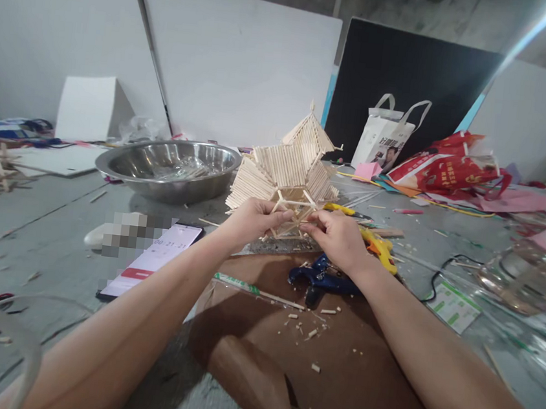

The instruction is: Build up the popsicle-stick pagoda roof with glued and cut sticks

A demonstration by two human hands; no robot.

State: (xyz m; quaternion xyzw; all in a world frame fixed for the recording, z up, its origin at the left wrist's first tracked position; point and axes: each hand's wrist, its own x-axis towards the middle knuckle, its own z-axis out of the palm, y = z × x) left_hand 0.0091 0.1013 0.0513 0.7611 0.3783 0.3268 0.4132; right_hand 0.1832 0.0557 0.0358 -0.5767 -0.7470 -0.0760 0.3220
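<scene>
A model built of thin wooden sticks [289, 166], with panelled faces and a small pointed roof behind, stands in the middle of the table. At its front is an open stick frame [297, 203]. My left hand [257, 221] pinches the left side of that frame, thumb and fingers closed. From the right, my right hand [336, 236] has its fingertips pressed together at the frame; whether a separate small stick is between them cannot be made out. Just below my right hand lies a blue glue gun [324, 278], with a yellow-handled tool [380, 247] beside it.
A steel basin [169, 167] stands left of the model, and a phone [152, 260] lies nearer. Brown paper [334, 367] with stick offcuts covers the front. To the right are a glass jar [523, 276], a red bag [445, 167] and a white tote bag [382, 138].
</scene>
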